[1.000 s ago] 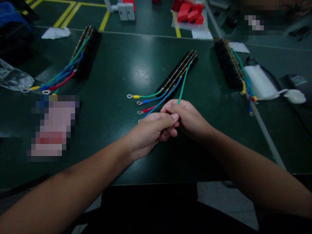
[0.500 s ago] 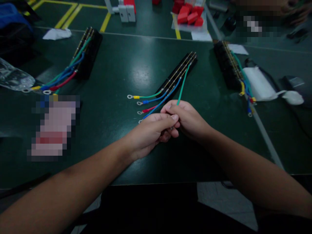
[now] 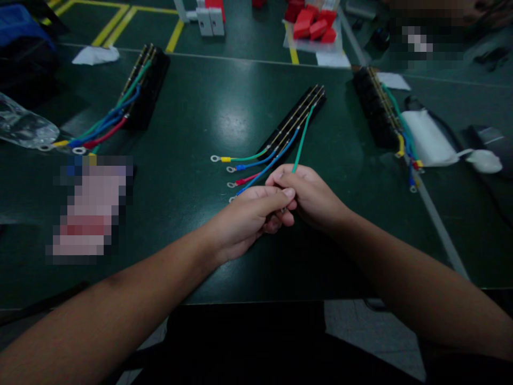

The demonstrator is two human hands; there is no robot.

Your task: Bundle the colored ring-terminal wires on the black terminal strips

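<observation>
Both hands meet over the table just below a black strip with brass-coloured bars (image 3: 294,120). A green wire (image 3: 303,139) runs from the strip's far end down into my right hand (image 3: 306,190), whose fingers are closed on it. My left hand (image 3: 256,211) is closed too, thumb pressed against the fingers at the wire's lower end. That end is mostly hidden by the fingers. Other wires from the strip end in ring terminals: one with a yellow sleeve (image 3: 225,159), blue ones (image 3: 240,168) and a red one (image 3: 240,182). They lie left of my hands.
Similar wired strips lie at the left (image 3: 146,91) and right (image 3: 374,112). A pixelated flat object (image 3: 94,208) and a clear plastic bottle (image 3: 26,123) are on the left. Red blocks (image 3: 312,24) sit on a plastic bag at the back. A white object (image 3: 427,139) lies right.
The view has shifted very slightly. Both hands keep the same closed pose at the green wire's end; nothing else has visibly moved.
</observation>
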